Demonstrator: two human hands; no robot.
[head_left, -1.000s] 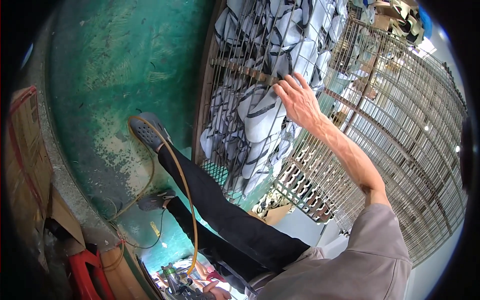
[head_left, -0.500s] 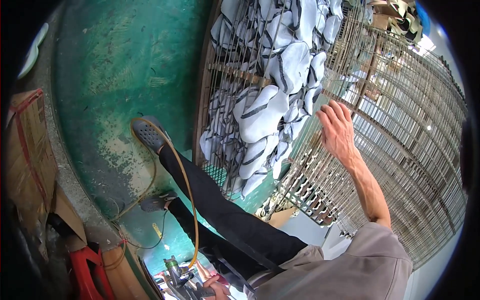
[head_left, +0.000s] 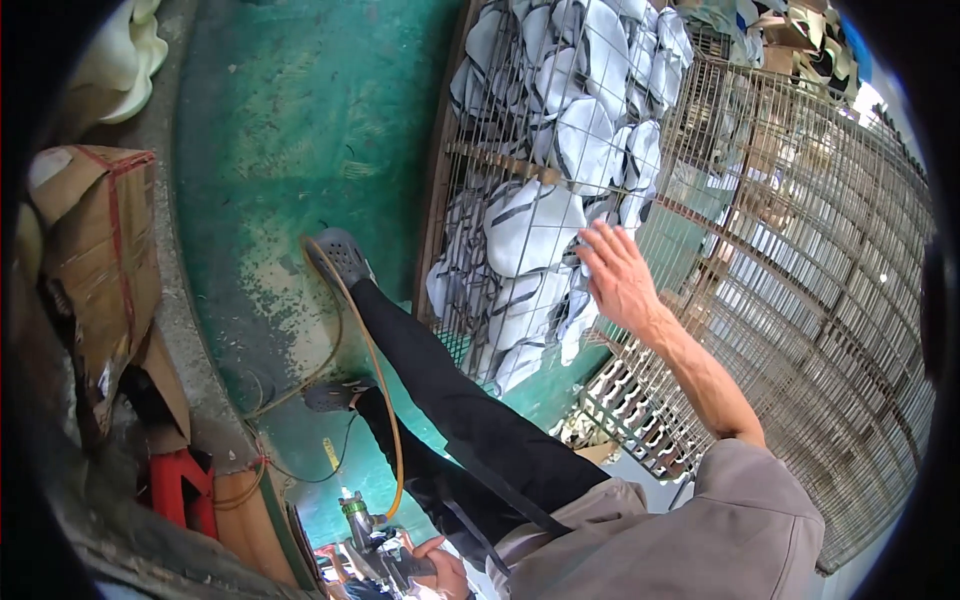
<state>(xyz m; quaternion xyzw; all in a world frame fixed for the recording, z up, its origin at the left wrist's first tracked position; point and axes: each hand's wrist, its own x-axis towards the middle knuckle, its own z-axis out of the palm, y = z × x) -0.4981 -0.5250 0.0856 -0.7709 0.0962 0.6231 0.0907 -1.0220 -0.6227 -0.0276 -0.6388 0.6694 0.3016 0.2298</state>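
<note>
My left hand (head_left: 447,572) is closed around the grip of a spray gun (head_left: 372,540), a grey tool with a green ring. A yellow-brown hose (head_left: 372,365) runs from it. My right hand (head_left: 622,280) is raised with its fingers stretched out and slightly bent, holding nothing that I can see. It lies over the edge of a wire rack (head_left: 500,160) filled with curved white pieces with dark stripes (head_left: 535,228). Whether the fingertips touch the rack or a piece, I cannot tell.
Tall stacks of wire racks (head_left: 800,260) stand on the right. Brown and white pieces (head_left: 640,405) lie on a low rack. At left are a cardboard box (head_left: 110,250), a red metal stand (head_left: 183,490) and a kerb (head_left: 195,330). The hose loops over my shoe (head_left: 340,255) on the green floor (head_left: 270,120).
My right hand has moved left and down, from beside the rack to over its edge by the white pieces. The view has shifted, and more of the left side shows. The spray gun stays in my left hand.
</note>
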